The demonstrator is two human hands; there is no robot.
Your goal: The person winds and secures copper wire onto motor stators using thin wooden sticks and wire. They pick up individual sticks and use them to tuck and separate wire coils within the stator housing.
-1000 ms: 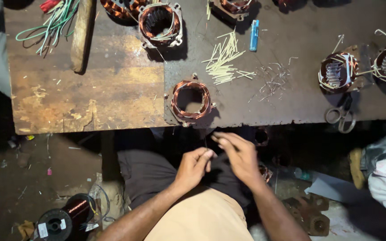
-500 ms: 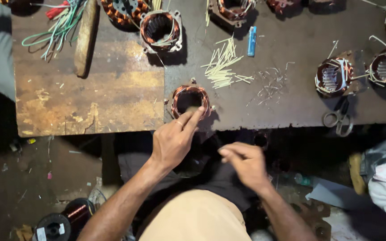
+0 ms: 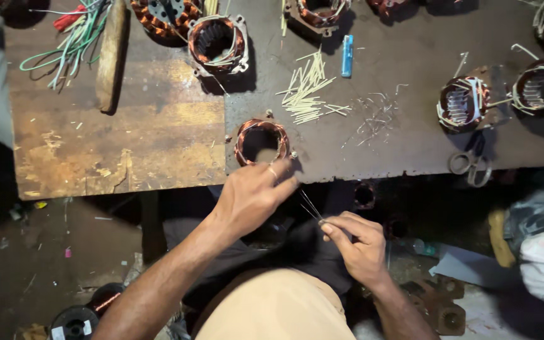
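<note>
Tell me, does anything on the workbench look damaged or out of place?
Yes. The scissors hang over the workbench front edge, and loose wire clippings lie scattered beside the pale sticks.

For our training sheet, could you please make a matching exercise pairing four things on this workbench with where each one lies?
Things:
1. scissors
2. blue lighter
3. wooden handle
4. copper-wound stator

Places:
a. on the bench's wooden part, beside the green wires
b. just beyond the left hand
c. at the bench's near edge, right side
d. right of the pale sticks

Pairs: 1-c, 2-d, 3-a, 4-b
</note>
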